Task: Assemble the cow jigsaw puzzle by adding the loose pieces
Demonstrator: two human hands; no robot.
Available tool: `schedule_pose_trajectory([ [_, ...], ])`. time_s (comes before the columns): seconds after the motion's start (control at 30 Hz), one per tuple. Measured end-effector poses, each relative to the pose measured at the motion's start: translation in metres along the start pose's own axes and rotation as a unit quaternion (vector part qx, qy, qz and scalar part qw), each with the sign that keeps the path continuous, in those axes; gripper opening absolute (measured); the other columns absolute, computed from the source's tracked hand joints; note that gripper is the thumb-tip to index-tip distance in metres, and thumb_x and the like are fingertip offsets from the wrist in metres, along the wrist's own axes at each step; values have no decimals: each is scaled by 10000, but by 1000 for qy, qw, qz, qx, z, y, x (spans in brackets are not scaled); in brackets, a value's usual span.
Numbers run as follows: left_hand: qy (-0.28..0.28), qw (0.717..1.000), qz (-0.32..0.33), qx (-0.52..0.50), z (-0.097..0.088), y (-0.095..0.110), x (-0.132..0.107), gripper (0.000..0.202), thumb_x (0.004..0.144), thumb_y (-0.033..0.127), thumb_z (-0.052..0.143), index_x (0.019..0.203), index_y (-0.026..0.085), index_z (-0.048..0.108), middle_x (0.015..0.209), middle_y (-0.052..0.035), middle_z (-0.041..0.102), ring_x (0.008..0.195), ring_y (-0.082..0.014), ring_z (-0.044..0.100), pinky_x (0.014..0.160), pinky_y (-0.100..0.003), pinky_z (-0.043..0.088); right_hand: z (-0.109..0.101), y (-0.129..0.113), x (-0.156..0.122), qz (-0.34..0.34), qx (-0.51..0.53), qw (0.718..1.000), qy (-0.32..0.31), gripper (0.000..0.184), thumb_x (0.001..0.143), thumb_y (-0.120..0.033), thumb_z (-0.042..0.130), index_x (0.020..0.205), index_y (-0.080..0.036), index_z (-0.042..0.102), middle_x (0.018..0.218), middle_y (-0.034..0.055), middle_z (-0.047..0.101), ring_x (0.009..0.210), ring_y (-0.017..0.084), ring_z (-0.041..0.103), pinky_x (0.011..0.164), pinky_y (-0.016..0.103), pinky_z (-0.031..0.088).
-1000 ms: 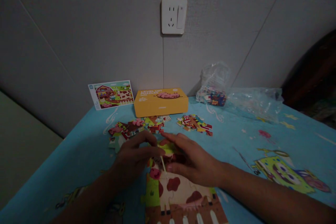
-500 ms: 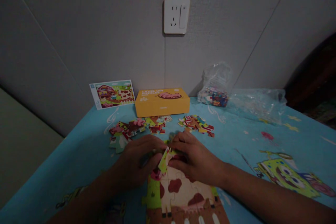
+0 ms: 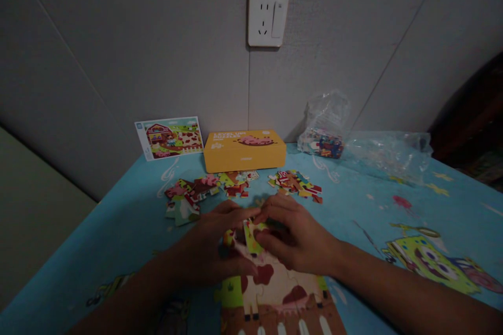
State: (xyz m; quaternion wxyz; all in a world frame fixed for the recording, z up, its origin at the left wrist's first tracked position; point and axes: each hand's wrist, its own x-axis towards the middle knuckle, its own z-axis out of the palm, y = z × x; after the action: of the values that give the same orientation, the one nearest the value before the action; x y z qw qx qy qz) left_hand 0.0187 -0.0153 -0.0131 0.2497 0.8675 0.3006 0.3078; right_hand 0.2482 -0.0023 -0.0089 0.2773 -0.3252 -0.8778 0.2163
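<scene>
A partly joined jigsaw puzzle (image 3: 275,293) lies before me, showing a brown-spotted cow, green grass and a white fence. Between the thumb and fingers of my right hand (image 3: 293,230) is a yellow-green puzzle piece (image 3: 252,239), tilted up over the upper part of the puzzle. My left hand (image 3: 212,251) is beside it, thumb and index finger spread apart. Its thumb reaches over the cow, and its index fingertip comes close to my right fingers. Both hands partly cover the puzzle's upper edge.
Loose pieces form a left pile (image 3: 188,196), a middle pile (image 3: 236,183) and a right pile (image 3: 294,184). Behind them stand a yellow puzzle box (image 3: 244,152) and a picture card (image 3: 171,138) against the wall. A clear plastic bag (image 3: 326,120) holds more pieces, on a blue cartoon tablecloth (image 3: 361,220).
My left thumb has come away from the piece and moved down over the cow. The piece has turned in my right fingers, showing more of its face. The view has shifted slightly.
</scene>
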Motion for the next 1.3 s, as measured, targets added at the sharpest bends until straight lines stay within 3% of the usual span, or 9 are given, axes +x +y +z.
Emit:
schedule_pose_trajectory([
  [0.13, 10, 1000, -15, 4, 2, 0, 2, 536, 784, 211, 746, 1279, 254, 543, 1086, -51, 646, 1000, -194, 618, 852, -315, 528, 0, 0, 0, 11, -7, 1000, 8, 158, 838, -289, 650, 944, -176, 623, 868, 51, 594, 843, 212, 537, 784, 376, 421],
  [0.23, 34, 999, -21, 6, 2, -1, 2, 373, 805, 142, 672, 1159, 226, 589, 1046, -55, 623, 965, -181, 622, 839, -315, 532, 0, 1, -1, 20, -7, 999, 37, 385, 808, -308, 696, 1151, -185, 571, 1010, 78, 601, 958, 241, 547, 848, 406, 439],
  [0.33, 63, 997, -48, 14, 2, -2, 2, 321, 807, 137, 653, 1109, 230, 599, 1047, -55, 620, 994, -188, 617, 865, -326, 524, -1, 2, -2, 26, -20, 998, 51, 564, 790, -313, 719, 1295, -208, 494, 1120, 106, 566, 1040, 264, 534, 893, 437, 452],
  [0.43, 78, 994, -70, 18, 2, -4, 1, 320, 820, 157, 631, 1126, 245, 597, 1067, -51, 625, 993, -187, 623, 872, -326, 519, -1, 3, -2, 19, -33, 998, 52, 619, 776, -303, 729, 1331, -219, 468, 1150, 116, 549, 1061, 279, 528, 907, 461, 459],
  [0.7, 97, 993, -61, 36, 5, -7, 1, 561, 840, 172, 612, 1369, 312, 489, 1015, -18, 637, 954, -176, 621, 837, -287, 510, 0, 10, -2, -22, -50, 996, 75, 501, 848, -233, 655, 1312, -193, 471, 1094, 104, 596, 1025, 255, 557, 897, 447, 466],
  [0.83, 89, 993, -77, 30, 5, -8, 1, 541, 854, 178, 604, 1366, 315, 495, 905, 3, 606, 879, -158, 599, 797, -275, 507, 0, 13, -2, -38, -57, 995, 71, 549, 856, -223, 635, 1371, -182, 447, 1059, 104, 584, 988, 251, 549, 861, 437, 479],
  [1.03, 88, 993, -74, 27, 1, -8, 2, 514, 837, 157, 628, 1316, 308, 519, 926, 10, 582, 899, -155, 592, 843, -294, 496, 0, 13, -3, -61, -64, 993, 77, 585, 863, -197, 605, 1417, -179, 417, 1029, 97, 559, 939, 235, 538, 816, 415, 489],
  [1.3, 105, 992, -45, 58, 4, -9, 2, 474, 784, 158, 691, 1213, 268, 522, 1120, -31, 590, 1061, -206, 559, 920, -355, 474, 0, 14, -2, -72, -52, 991, 96, 504, 851, -279, 662, 1318, -168, 508, 990, 87, 593, 904, 232, 557, 782, 405, 476],
])
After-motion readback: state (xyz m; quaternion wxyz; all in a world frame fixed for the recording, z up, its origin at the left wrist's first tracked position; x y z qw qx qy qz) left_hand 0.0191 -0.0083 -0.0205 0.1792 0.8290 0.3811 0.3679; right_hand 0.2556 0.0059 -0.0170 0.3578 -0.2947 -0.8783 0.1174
